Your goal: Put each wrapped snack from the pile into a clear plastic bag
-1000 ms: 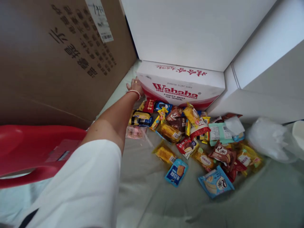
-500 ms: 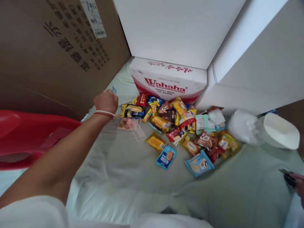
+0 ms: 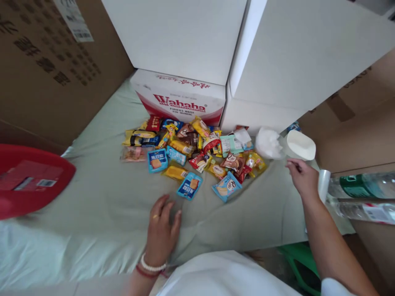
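My left hand lies palm down over the green cloth, fingers apart, holding nothing. It is just short of a blue snack packet at the pile's near edge. My right hand is beside a white plastic tub, fingers curled together; a small dark spot shows at them, but what they hold is unclear. Between the hands spreads a pile of wrapped snacks, including a light blue wafer packet, a brown wrapper, a blue packet and a clear pack with pinkish contents.
Behind the snacks stands a Wahaba water carton below large white boxes. A crumpled white plastic bag touches the tub. Plastic bottles lie at right, a red plastic object at left, and a green stool below.
My left hand has come back from the pile's far left and opened. My right hand has moved forward to the tub. Blue packets now lie at the pile's left. The view shifted right.
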A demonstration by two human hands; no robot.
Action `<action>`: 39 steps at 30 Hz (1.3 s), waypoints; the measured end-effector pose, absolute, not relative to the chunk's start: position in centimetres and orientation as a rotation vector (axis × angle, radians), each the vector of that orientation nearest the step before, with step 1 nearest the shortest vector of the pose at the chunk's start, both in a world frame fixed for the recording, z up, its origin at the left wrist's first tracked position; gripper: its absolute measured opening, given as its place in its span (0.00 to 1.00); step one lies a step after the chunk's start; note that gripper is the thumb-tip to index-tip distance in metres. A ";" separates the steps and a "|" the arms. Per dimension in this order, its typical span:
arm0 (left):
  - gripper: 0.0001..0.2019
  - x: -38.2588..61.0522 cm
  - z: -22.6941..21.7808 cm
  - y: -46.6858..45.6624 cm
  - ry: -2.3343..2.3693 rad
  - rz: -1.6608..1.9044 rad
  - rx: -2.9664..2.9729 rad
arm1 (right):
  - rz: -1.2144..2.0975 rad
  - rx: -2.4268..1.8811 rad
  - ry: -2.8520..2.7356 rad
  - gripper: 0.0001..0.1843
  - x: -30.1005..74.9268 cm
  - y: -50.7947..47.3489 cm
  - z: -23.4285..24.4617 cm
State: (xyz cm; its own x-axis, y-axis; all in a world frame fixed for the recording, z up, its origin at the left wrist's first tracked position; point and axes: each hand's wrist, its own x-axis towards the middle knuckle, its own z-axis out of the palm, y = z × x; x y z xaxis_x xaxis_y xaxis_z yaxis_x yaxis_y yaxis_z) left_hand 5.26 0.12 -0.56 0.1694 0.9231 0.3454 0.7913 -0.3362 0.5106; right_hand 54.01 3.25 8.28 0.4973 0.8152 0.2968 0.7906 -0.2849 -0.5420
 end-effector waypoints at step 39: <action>0.21 9.1 1.2 -3.7 1.070 0.906 0.990 | 1.493 -1.405 -0.825 0.21 30.0 -4.1 3.5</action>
State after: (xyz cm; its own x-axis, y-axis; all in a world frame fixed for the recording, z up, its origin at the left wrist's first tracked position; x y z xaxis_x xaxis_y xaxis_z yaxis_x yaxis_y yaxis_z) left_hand 9.07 -3.69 1.17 0.2357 0.9342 -0.2680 -0.1102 0.2996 0.9477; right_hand 30.03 -4.15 3.48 0.0487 0.9211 -0.3862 -0.1628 -0.3742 -0.9130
